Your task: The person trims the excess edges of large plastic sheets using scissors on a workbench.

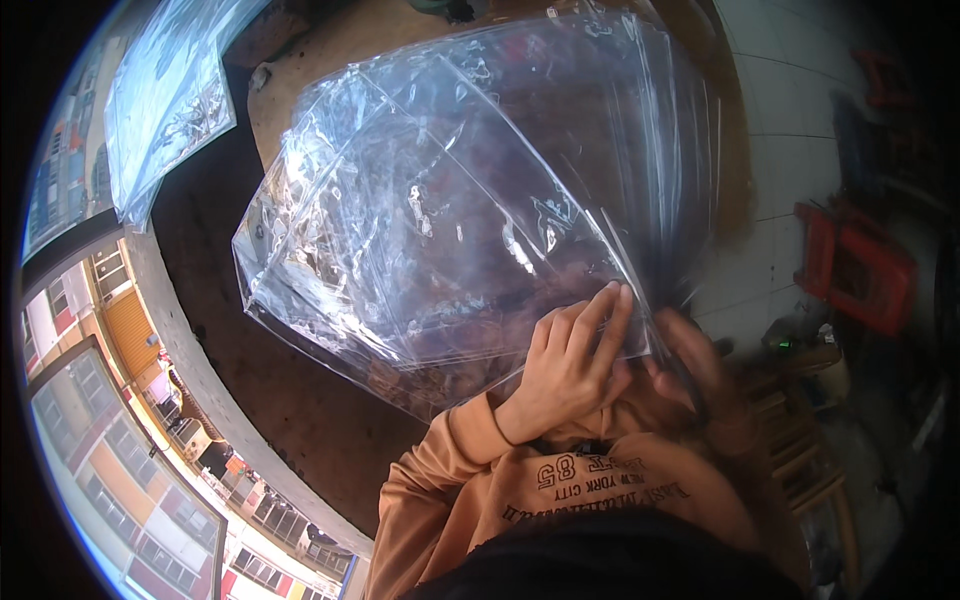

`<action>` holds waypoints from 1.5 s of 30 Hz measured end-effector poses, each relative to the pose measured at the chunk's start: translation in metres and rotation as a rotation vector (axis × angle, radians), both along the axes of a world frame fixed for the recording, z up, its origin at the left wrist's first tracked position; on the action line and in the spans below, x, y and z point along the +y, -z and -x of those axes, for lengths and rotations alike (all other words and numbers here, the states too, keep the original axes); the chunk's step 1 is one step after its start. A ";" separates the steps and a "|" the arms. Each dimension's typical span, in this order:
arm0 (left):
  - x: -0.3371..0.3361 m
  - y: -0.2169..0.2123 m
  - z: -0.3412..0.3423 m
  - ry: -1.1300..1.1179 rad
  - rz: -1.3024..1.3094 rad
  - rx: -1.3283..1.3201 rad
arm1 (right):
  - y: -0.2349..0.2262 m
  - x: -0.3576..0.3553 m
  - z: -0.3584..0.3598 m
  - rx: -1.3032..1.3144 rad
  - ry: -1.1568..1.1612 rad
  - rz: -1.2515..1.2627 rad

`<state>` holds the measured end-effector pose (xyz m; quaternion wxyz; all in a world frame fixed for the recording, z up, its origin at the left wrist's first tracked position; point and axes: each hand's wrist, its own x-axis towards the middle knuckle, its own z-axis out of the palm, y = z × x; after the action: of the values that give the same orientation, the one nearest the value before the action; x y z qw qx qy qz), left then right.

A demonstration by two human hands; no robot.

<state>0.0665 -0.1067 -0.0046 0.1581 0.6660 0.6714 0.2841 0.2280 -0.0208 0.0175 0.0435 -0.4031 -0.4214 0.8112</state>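
A stack of clear bags [440,210] is held up, fanned out above both hands. The left hand [570,370] is closed on the stack's lower edge, fingers spread over it. The right hand [700,375] is blurred behind the bags; its grip cannot be told.
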 end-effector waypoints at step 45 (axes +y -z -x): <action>0.000 -0.029 -0.009 -0.026 -0.105 0.099 | -0.010 -0.001 -0.003 0.033 -0.028 -0.126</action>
<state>0.0759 -0.1067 0.0245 0.0859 0.6777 0.6712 0.2878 0.2310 -0.0214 0.0274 0.0643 -0.3800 -0.4765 0.7902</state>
